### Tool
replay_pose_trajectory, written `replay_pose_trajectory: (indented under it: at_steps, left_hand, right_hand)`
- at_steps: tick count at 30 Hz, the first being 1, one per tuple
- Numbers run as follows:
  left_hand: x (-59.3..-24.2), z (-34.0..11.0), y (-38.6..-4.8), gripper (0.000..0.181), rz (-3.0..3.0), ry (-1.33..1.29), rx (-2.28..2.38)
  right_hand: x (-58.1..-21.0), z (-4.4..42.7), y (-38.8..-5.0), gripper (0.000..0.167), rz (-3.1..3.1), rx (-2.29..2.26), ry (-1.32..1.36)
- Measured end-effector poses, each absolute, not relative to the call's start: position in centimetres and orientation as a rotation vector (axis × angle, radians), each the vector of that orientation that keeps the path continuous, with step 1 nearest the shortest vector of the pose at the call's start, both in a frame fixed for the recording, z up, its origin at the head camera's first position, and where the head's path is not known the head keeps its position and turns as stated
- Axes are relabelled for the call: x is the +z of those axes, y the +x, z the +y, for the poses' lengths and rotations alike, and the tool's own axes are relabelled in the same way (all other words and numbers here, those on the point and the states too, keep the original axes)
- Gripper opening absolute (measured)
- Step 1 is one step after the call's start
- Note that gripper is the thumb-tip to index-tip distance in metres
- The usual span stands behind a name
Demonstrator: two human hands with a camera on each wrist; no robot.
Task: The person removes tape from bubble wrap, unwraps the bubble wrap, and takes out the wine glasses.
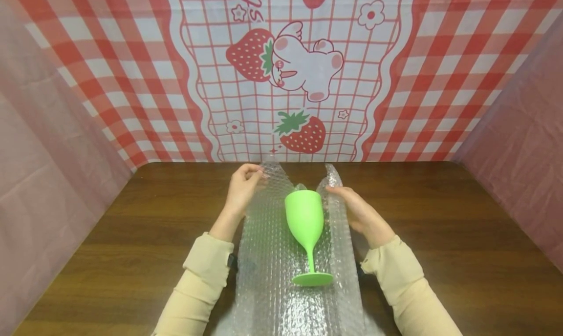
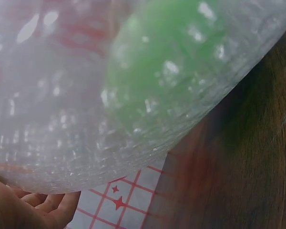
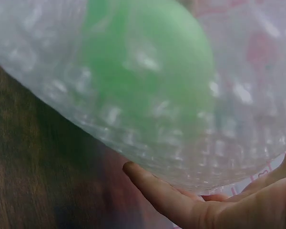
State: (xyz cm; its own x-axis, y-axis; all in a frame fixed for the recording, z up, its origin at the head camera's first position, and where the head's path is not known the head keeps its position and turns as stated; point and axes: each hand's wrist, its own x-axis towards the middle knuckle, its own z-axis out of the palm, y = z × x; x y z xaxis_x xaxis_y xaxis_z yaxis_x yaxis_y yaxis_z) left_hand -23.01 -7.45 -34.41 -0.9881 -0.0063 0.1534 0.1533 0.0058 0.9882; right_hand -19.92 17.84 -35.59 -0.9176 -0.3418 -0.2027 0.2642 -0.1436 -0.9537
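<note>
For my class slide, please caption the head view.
Left hand pinches bubble wrap, right hand touches it; green goblet between.

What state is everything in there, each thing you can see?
Green goblet: lying on its side, mouth away from the person, uncovered on top.
Bubble wrap: spread under the goblet, long sides raised.
Left hand: pinching the wrap's far left corner.
Right hand: touching the wrap's right side.
Sleeves: rumpled.
Strawberry cloth: hanging behind the table.
</note>
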Motion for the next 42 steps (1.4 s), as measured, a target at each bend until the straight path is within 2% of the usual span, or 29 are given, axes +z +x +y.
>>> replay_pose_trajectory:
  at_steps: [5,16,25,42]
  left_hand:
    - [-34.4,-7.6,-23.0,0.018,-2.128,-0.139,-2.14]
    - [-34.8,-8.0,-23.4,0.015,-2.06,-0.045,-2.186]
    - [-35.0,-8.3,-23.7,0.025,-2.039,0.015,-2.215]
    - [-35.4,-9.0,-24.1,0.023,-1.95,0.127,-2.317]
  right_hand:
    - [-35.6,18.2,-19.9,0.022,1.662,-2.134,-0.065]
    - [-35.8,18.7,-20.0,0.016,1.607,-2.176,0.013]
    - [-36.1,19.1,-20.1,0.014,1.487,-2.231,0.006]
    - [-36.0,19.8,-20.3,0.023,1.334,-2.251,-0.063]
